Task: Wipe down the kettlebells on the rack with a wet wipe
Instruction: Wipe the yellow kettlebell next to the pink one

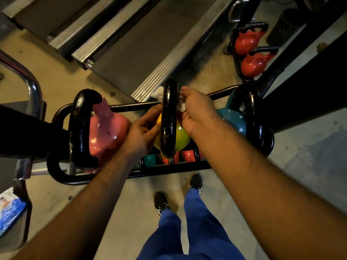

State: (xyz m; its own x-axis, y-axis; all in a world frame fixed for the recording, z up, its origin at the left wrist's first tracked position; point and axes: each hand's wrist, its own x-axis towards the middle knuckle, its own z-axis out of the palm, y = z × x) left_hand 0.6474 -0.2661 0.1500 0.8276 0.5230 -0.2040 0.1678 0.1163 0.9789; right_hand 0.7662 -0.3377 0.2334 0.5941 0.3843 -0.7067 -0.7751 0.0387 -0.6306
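Observation:
A yellow-green kettlebell (182, 136) with a black handle (169, 113) sits in the middle of the black rack (131, 106). My right hand (197, 111) pinches a white wet wipe (181, 104) against the right side of that handle; more of the wipe shows beyond the handle's left side. My left hand (142, 132) rests its fingers on the kettlebell's left side beside the handle. A pink kettlebell (107, 132) stands to the left and a teal kettlebell (232, 119) to the right.
Two red kettlebells (249, 51) hang on a rack at the upper right. Small coloured weights (169, 158) lie on a lower tier. Treadmill decks (131, 44) run behind the rack. A blue wipes packet (9, 209) sits at the lower left. My shoes (178, 194) stand on concrete floor.

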